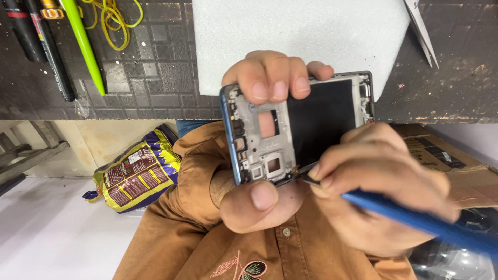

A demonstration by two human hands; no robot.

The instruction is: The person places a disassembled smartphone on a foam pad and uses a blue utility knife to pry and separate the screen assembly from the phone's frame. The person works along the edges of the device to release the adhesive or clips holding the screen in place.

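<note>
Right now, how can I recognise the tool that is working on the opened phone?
Find the opened phone with its grey inner frame, gripped by the left hand. At its lower edge, the right hand pinches a tool. Unlike the green pen lying on the tiles, it has a blue handle.

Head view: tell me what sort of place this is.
Probably a small phone-repair bench. The left hand holds an opened phone frame while the right hand works a blue-handled tool at its edge. Pens, rubber bands and a white foam sheet lie on the dark worktop.
</note>
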